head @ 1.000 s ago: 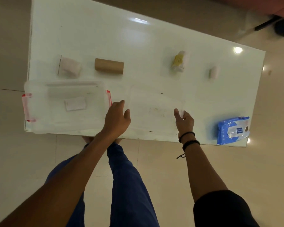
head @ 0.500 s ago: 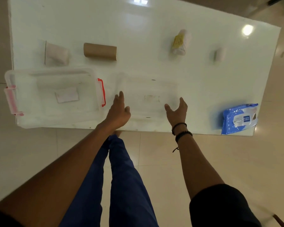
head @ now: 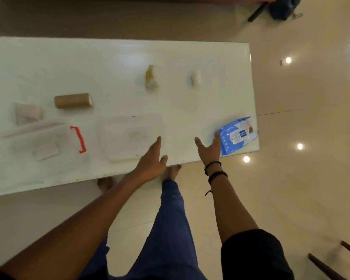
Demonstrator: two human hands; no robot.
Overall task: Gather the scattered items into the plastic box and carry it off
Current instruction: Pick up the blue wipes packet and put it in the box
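One clear plastic box (head: 38, 146) with a red latch (head: 78, 140), well left of the left hand (head: 152, 160); flat clear lid (head: 129, 136) just beside those fingertips. Both hands spread open, empty. Right hand (head: 208, 149) with fingers (head: 216, 138) touching one glossy blue wipes pack (head: 237, 135). Farther off: one brown cardboard tube (head: 73, 100), one yellow-labelled bottle (head: 151, 76), one small white roll (head: 196, 78), one pale wrapped bundle (head: 28, 114), all on the glossy white table (head: 109, 63).
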